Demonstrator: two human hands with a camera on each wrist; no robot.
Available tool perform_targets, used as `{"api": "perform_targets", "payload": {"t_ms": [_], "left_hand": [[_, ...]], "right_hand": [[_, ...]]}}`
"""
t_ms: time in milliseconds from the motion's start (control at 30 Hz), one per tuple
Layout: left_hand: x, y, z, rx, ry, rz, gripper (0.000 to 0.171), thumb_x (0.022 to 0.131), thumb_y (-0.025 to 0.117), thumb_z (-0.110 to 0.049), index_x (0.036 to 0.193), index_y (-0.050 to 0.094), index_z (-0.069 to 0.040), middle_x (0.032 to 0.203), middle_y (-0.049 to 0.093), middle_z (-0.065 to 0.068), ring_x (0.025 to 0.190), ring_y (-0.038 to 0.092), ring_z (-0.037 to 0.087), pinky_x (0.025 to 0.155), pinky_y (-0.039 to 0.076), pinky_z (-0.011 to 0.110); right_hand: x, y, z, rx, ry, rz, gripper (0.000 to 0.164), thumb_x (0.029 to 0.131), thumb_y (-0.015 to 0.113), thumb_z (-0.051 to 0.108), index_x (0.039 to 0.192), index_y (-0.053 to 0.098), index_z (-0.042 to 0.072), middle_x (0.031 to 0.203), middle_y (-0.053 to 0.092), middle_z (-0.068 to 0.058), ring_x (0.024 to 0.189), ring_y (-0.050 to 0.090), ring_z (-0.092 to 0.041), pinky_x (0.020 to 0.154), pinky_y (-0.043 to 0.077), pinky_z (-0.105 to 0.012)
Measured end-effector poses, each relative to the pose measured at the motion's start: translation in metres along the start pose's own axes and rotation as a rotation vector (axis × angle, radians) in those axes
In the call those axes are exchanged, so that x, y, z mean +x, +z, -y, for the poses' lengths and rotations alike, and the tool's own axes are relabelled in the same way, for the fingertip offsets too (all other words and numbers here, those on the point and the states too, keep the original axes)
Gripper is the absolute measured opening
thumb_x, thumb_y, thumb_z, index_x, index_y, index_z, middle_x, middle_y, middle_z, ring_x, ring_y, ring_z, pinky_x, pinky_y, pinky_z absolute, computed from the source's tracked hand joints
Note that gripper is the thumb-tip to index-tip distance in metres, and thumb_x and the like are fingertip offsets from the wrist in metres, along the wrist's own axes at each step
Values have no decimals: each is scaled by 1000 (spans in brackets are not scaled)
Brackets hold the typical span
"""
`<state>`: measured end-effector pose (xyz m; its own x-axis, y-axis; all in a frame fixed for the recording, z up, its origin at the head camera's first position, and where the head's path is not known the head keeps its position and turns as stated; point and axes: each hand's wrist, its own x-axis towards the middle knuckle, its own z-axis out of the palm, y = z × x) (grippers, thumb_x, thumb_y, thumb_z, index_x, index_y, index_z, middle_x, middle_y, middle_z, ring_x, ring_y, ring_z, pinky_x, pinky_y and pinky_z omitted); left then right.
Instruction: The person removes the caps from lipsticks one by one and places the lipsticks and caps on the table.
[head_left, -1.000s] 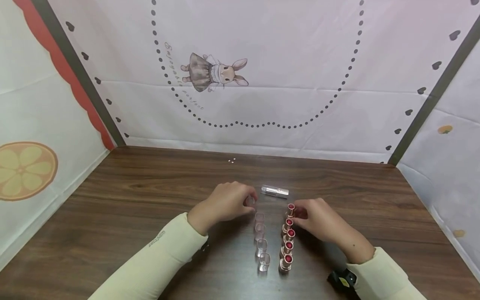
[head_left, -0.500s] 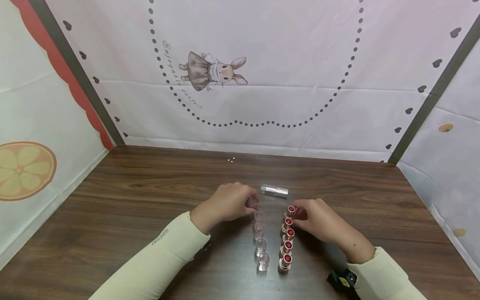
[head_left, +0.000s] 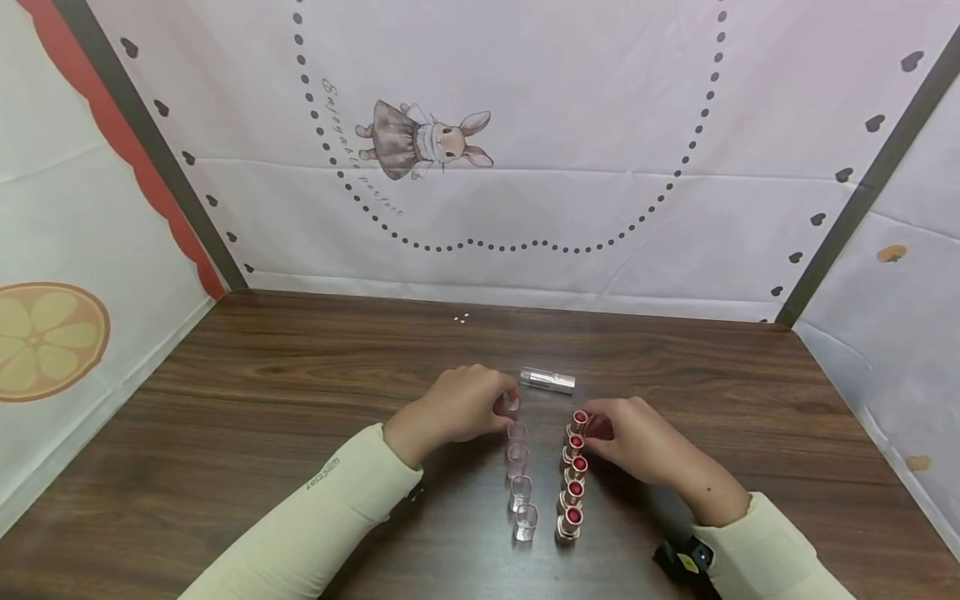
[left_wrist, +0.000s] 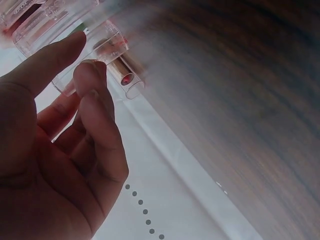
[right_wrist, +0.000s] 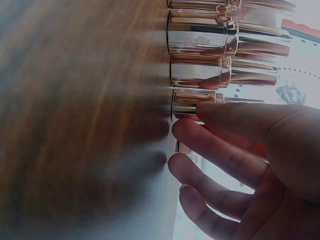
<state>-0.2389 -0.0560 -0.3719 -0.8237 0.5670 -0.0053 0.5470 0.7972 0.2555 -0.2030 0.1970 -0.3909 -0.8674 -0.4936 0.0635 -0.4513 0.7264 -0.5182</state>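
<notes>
Several clear caps (head_left: 521,492) stand in a row on the table, running toward me. At the far end of that row my left hand (head_left: 467,404) pinches one more clear cap (head_left: 512,402) between thumb and fingers; the left wrist view shows its see-through wall partly hidden by the fingers. Parallel on the right stands a row of uncapped lipsticks (head_left: 572,492), red tips up, with shiny rose-gold bodies. My right hand (head_left: 633,437) pinches the farthest lipstick (head_left: 578,419) low on its body. The right wrist view shows thumb and forefinger at its base (right_wrist: 186,107).
A silvery tube with a clear end (head_left: 547,381) lies on its side beyond both rows. Tiny white bits (head_left: 461,318) are near the back edge of the wooden table (head_left: 300,358). A printed cloth wall (head_left: 570,208) rises behind it.
My left hand has shifted slightly to the right with the clear cap, closer in line with the row. The right hand has barely moved.
</notes>
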Motion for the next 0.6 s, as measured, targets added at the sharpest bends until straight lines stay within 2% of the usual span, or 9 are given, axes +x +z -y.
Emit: {"api": "perform_targets", "payload": {"t_ms": [367,600], "left_hand": [[0,1,2,-42,4,-10,21,81,81,-26,99,71,-21,77,65,-8,70,57,9,64,47,32],[-1,3,5,-26,-4,-11,26,79,81,-28,96,63,-20,71,57,-10,66,53,10,59,43,31]], "right_hand": [[0,0,0,17,-5,14,11,86,75,9,94,69,14,81,73,7,80,69,-6,73,56,-31],[0,0,-1,7,-7,12,10,87,74,8,93,69,15,81,73,6,80,69,-7,73,57,-31]]}}
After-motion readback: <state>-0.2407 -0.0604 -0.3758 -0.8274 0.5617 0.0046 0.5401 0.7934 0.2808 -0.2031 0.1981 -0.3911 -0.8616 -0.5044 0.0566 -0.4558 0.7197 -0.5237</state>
